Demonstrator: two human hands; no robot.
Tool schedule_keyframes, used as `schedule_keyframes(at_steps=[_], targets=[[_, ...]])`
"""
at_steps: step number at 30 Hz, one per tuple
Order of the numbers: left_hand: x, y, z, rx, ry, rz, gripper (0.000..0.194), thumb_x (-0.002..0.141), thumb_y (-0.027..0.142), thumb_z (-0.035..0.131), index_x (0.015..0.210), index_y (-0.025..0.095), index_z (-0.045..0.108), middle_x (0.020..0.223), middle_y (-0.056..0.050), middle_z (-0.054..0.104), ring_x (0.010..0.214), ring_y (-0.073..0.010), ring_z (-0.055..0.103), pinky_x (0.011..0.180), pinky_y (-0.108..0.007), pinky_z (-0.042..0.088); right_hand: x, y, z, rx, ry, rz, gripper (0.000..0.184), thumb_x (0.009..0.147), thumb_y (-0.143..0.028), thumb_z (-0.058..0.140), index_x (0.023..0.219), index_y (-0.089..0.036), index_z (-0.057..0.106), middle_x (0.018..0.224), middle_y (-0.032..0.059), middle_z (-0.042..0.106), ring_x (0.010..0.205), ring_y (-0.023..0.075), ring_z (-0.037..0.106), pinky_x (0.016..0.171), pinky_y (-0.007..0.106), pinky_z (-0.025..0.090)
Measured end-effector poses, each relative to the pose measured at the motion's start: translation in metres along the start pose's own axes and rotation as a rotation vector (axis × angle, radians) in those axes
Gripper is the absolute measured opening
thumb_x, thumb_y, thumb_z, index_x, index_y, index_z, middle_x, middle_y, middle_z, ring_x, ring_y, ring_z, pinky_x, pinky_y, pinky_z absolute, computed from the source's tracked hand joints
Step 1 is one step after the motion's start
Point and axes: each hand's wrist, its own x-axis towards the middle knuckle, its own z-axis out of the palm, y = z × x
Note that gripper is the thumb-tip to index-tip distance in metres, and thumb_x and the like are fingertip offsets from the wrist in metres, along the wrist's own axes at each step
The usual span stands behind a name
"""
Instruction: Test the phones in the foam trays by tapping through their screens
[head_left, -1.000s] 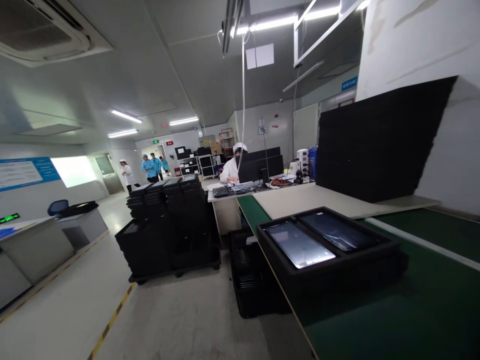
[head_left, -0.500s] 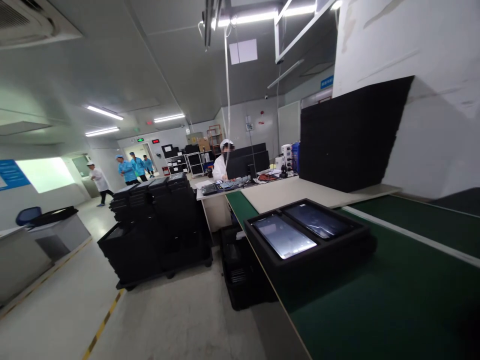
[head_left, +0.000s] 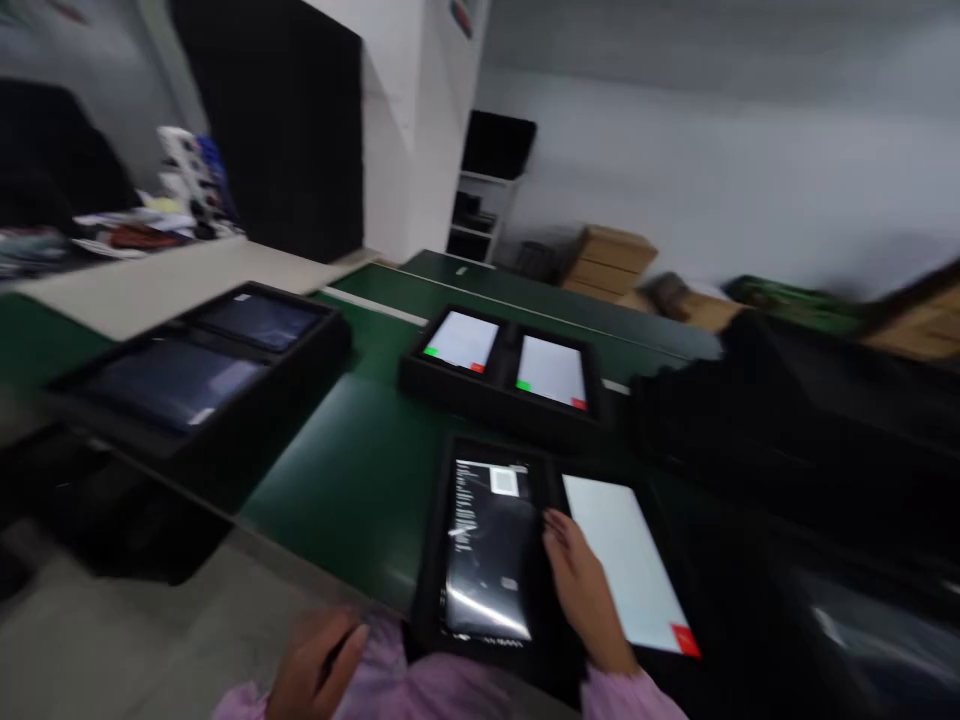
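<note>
My right hand (head_left: 589,590) reaches over the nearest black foam tray (head_left: 427,600), fingers stretched out and fingertips at the right edge of a tablet (head_left: 487,550). That tablet has a dark screen with lines of white text and a white square. Beside it in the same tray lies another tablet (head_left: 626,560) with a white screen and a red corner patch, partly behind my hand. My left hand (head_left: 315,665) is low in front of the table edge, blurred, thumb apart from loosely bent fingers, with nothing visible in it.
Farther back, a second foam tray (head_left: 487,395) holds two white-screened tablets with green and red corners. Left, a third tray (head_left: 300,365) holds two dark-screened tablets near the edge of the green table (head_left: 360,500). Dark bulky shapes (head_left: 750,430) crowd the right; cardboard boxes (head_left: 611,260) stand behind.
The view has swung right and down, bringing both hands and two more trays of tablets into sight. The tray seen before now appears at the left.
</note>
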Motion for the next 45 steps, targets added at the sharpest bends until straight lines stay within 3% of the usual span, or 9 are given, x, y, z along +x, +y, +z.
schedule_keyframes(at_steps=[3, 6, 9, 11, 18, 27, 35, 45], targets=[[0.054, 0.036, 0.002, -0.233, 0.012, 0.131, 0.035, 0.097, 0.048, 0.042, 0.088, 0.023, 0.065, 0.08, -0.004, 0.062, 0.074, -0.0186, 0.058, 0.071, -0.031, 0.048, 0.024, 0.023, -0.01, -0.162, -0.143, 0.211, 0.046, 0.096, -0.036, 0.045, 0.132, -0.009, 0.054, 0.134, 0.0169, 0.06, 0.123, 0.0245, 0.059, 0.107, 0.042, 0.047], [0.113, 0.067, 0.019, -0.36, 0.131, 0.106, 0.034, 0.095, 0.044, 0.049, 0.118, 0.021, 0.06, 0.114, -0.008, 0.063, 0.093, -0.019, 0.061, 0.082, -0.032, 0.05, 0.04, 0.02, -0.001, -0.283, -0.208, 0.298, 0.051, 0.097, -0.027, 0.037, 0.144, -0.008, 0.043, 0.142, 0.0174, 0.053, 0.129, 0.0234, 0.055, 0.109, 0.039, 0.044], [0.157, 0.077, 0.042, -0.328, 0.198, 0.107, 0.04, 0.096, 0.04, 0.048, 0.129, 0.021, 0.056, 0.126, -0.01, 0.057, 0.094, -0.0179, 0.06, 0.088, -0.035, 0.049, 0.05, 0.004, 0.007, -0.398, -0.265, 0.297, 0.054, 0.098, -0.024, 0.037, 0.15, -0.008, 0.037, 0.144, 0.0178, 0.051, 0.13, 0.0268, 0.053, 0.109, 0.041, 0.043], [0.17, 0.075, 0.051, -0.276, 0.202, 0.117, 0.04, 0.097, 0.038, 0.045, 0.131, 0.021, 0.056, 0.125, -0.01, 0.055, 0.088, -0.0164, 0.059, 0.089, -0.036, 0.048, 0.058, -0.007, 0.011, -0.488, -0.314, 0.272, 0.054, 0.098, -0.022, 0.039, 0.151, -0.01, 0.035, 0.146, 0.0173, 0.049, 0.132, 0.0291, 0.051, 0.108, 0.041, 0.041], [0.169, 0.071, 0.053, -0.246, 0.201, 0.138, 0.037, 0.098, 0.031, 0.044, 0.13, 0.02, 0.058, 0.124, -0.01, 0.055, 0.086, -0.0154, 0.058, 0.086, -0.035, 0.049, 0.091, -0.021, 0.027, -0.749, -0.365, 0.29, 0.052, 0.098, -0.017, 0.039, 0.149, -0.002, 0.035, 0.135, 0.0238, 0.055, 0.128, 0.0331, 0.052, 0.108, 0.04, 0.036], [0.169, 0.07, 0.055, -0.249, 0.206, 0.149, 0.035, 0.098, 0.027, 0.045, 0.128, 0.021, 0.059, 0.124, -0.009, 0.055, 0.087, -0.0149, 0.059, 0.085, -0.033, 0.05, 0.097, -0.033, 0.025, -0.907, -0.355, 0.393, 0.038, 0.099, -0.022, 0.037, 0.133, -0.01, 0.049, 0.115, 0.0198, 0.066, 0.104, 0.0375, 0.065, 0.088, 0.046, 0.045], [0.17, 0.072, 0.051, -0.293, 0.221, 0.137, 0.03, 0.096, 0.025, 0.048, 0.122, 0.02, 0.063, 0.119, -0.008, 0.06, 0.093, -0.0163, 0.06, 0.082, -0.032, 0.049, 0.107, -0.019, 0.015, -0.854, -0.296, 0.417, 0.037, 0.1, -0.024, 0.038, 0.135, -0.015, 0.049, 0.107, 0.0108, 0.072, 0.105, 0.0279, 0.066, 0.087, 0.035, 0.044], [0.173, 0.075, 0.05, -0.293, 0.235, 0.137, 0.027, 0.096, 0.026, 0.05, 0.116, 0.019, 0.065, 0.103, -0.005, 0.061, 0.083, -0.0143, 0.059, 0.075, -0.03, 0.049, 0.109, 0.0, 0.011, -0.841, -0.218, 0.3, 0.027, 0.1, -0.023, 0.044, 0.121, -0.019, 0.061, 0.098, 0.0062, 0.073, 0.097, 0.0263, 0.068, 0.083, 0.034, 0.043]])
